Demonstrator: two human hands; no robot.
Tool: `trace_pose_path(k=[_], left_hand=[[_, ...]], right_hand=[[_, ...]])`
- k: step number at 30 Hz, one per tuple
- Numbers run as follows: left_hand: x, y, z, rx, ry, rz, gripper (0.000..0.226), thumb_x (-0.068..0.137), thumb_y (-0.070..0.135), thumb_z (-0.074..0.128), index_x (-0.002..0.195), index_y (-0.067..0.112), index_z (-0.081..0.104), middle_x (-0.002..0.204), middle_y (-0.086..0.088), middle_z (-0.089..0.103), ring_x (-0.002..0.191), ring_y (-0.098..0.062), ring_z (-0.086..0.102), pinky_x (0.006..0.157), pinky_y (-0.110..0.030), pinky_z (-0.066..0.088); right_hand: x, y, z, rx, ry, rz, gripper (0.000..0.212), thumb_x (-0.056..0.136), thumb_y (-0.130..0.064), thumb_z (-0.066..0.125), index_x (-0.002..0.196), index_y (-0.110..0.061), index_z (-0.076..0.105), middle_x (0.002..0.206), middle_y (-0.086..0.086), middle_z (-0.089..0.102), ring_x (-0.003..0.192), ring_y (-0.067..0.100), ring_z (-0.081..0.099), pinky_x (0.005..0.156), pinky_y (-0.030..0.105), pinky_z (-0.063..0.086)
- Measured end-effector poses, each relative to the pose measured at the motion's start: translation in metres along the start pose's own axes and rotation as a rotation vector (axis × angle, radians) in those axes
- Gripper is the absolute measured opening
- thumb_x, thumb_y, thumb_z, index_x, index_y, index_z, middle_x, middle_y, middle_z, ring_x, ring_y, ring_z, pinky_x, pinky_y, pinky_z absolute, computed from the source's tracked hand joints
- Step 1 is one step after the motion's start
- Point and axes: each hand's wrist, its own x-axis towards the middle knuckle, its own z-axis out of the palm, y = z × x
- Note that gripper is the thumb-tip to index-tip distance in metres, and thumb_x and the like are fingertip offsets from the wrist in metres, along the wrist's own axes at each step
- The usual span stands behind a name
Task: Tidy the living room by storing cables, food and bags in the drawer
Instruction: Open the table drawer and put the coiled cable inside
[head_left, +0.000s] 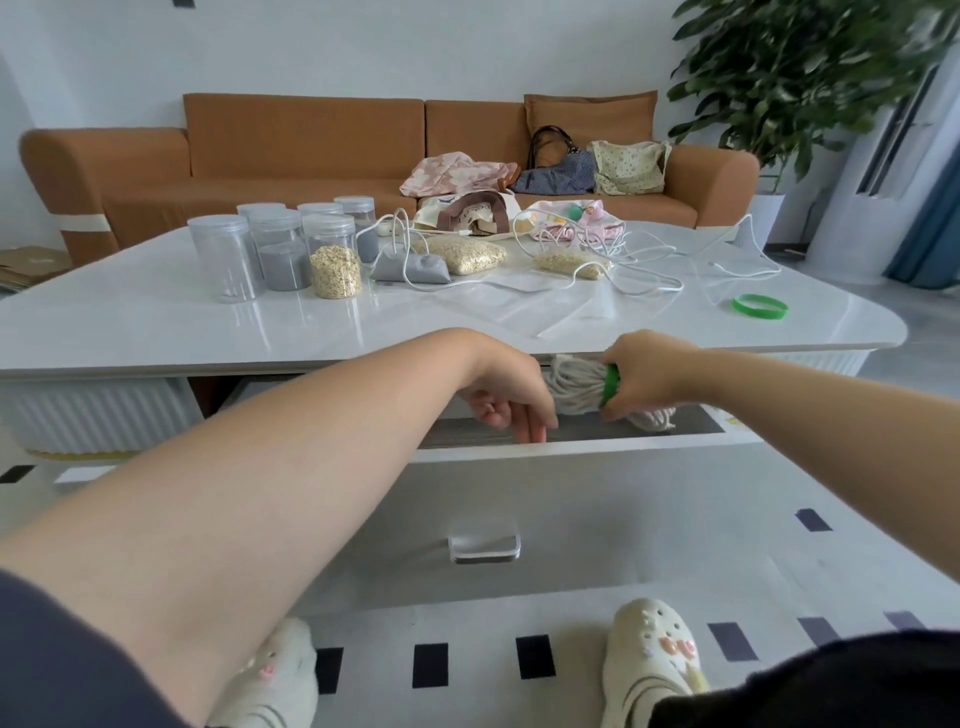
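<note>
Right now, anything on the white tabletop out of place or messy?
Yes. Loose white charging cables sprawl tangled across the white marble-look tabletop, draped over the clear bags of oats and the grey powder bag. A green silicone band lies alone near the right edge. Nothing looks spilled.

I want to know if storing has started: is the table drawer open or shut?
Open. The drawer is pulled out under the tabletop, and the right hand holds a banded rope bundle over its cavity.

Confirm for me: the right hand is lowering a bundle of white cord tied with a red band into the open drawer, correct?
Nearly. The head view shows the band around the bundle of white cord is green, not red. The right hand does have its grip on it over the open white drawer.
</note>
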Motion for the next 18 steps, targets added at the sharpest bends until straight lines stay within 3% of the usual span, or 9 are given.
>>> trace_pose_path(k=[3, 6, 9, 12, 14, 15, 17, 18], left_hand=[[0.009, 0.003, 0.004, 0.028, -0.047, -0.005, 0.023, 0.094, 0.025, 0.052, 0.085, 0.012, 0.068, 0.073, -0.003, 0.068, 0.040, -0.010, 0.051, 0.039, -0.015, 0.035], [0.027, 0.007, 0.009, 0.104, 0.039, 0.010, 0.018, 0.093, 0.019, 0.050, 0.097, 0.011, 0.067, 0.083, -0.005, 0.073, 0.054, -0.012, 0.063, 0.050, -0.018, 0.045], [0.046, 0.010, 0.015, 0.145, 0.066, 0.029, 0.023, 0.094, 0.016, 0.049, 0.107, 0.004, 0.063, 0.085, -0.007, 0.073, 0.055, -0.015, 0.065, 0.055, -0.022, 0.051], [0.062, 0.011, 0.020, 0.263, 0.097, 0.103, 0.024, 0.093, 0.011, 0.046, 0.103, 0.001, 0.064, 0.089, -0.010, 0.073, 0.060, -0.019, 0.064, 0.059, -0.026, 0.052], [0.070, 0.011, 0.022, 0.514, 0.270, 0.203, 0.024, 0.089, 0.007, 0.043, 0.098, 0.006, 0.065, 0.090, -0.006, 0.067, 0.072, -0.024, 0.058, 0.060, -0.028, 0.044], [0.074, 0.012, 0.024, 0.632, 0.352, 0.254, 0.024, 0.088, 0.005, 0.043, 0.098, 0.008, 0.065, 0.090, -0.005, 0.061, 0.078, -0.026, 0.055, 0.061, -0.029, 0.039], [0.088, 0.011, 0.027, 0.767, 0.409, 0.316, 0.023, 0.088, 0.004, 0.043, 0.097, 0.008, 0.063, 0.095, -0.009, 0.060, 0.082, -0.028, 0.052, 0.062, -0.029, 0.034], [0.093, 0.009, 0.028, 0.804, 0.401, 0.321, 0.022, 0.088, 0.003, 0.042, 0.097, 0.008, 0.062, 0.098, -0.011, 0.061, 0.080, -0.028, 0.051, 0.061, -0.029, 0.034]], right_hand=[[0.006, 0.004, 0.017, -0.089, -0.134, 0.078, 0.030, 0.066, -0.040, 0.070, 0.073, -0.013, 0.061, 0.067, 0.002, 0.057, 0.066, 0.021, 0.056, 0.056, 0.025, 0.043], [0.015, 0.007, 0.026, -0.141, -0.244, 0.181, 0.029, 0.070, -0.041, 0.067, 0.071, -0.012, 0.060, 0.060, 0.000, 0.051, 0.058, 0.017, 0.049, 0.059, 0.025, 0.043], [0.031, 0.010, 0.035, -0.186, -0.288, 0.271, 0.032, 0.074, -0.044, 0.064, 0.076, -0.014, 0.055, 0.066, 0.000, 0.052, 0.071, 0.020, 0.056, 0.072, 0.028, 0.051], [0.041, 0.014, 0.043, -0.236, -0.383, 0.336, 0.035, 0.083, -0.047, 0.057, 0.088, -0.013, 0.056, 0.069, 0.002, 0.054, 0.087, 0.024, 0.062, 0.082, 0.031, 0.053], [0.041, 0.018, 0.045, -0.222, -0.468, 0.367, 0.033, 0.091, -0.042, 0.051, 0.103, -0.012, 0.056, 0.083, 0.005, 0.058, 0.103, 0.025, 0.062, 0.089, 0.031, 0.051], [0.042, 0.020, 0.047, -0.211, -0.516, 0.377, 0.038, 0.093, -0.040, 0.049, 0.116, -0.010, 0.054, 0.099, 0.009, 0.060, 0.110, 0.026, 0.059, 0.093, 0.032, 0.049], [0.044, 0.025, 0.049, -0.255, -0.587, 0.379, 0.045, 0.097, -0.035, 0.045, 0.131, -0.006, 0.046, 0.128, 0.012, 0.054, 0.117, 0.025, 0.054, 0.100, 0.033, 0.044], [0.046, 0.026, 0.050, -0.311, -0.594, 0.366, 0.042, 0.098, -0.032, 0.042, 0.131, -0.007, 0.045, 0.132, 0.011, 0.051, 0.115, 0.024, 0.053, 0.100, 0.032, 0.043]])
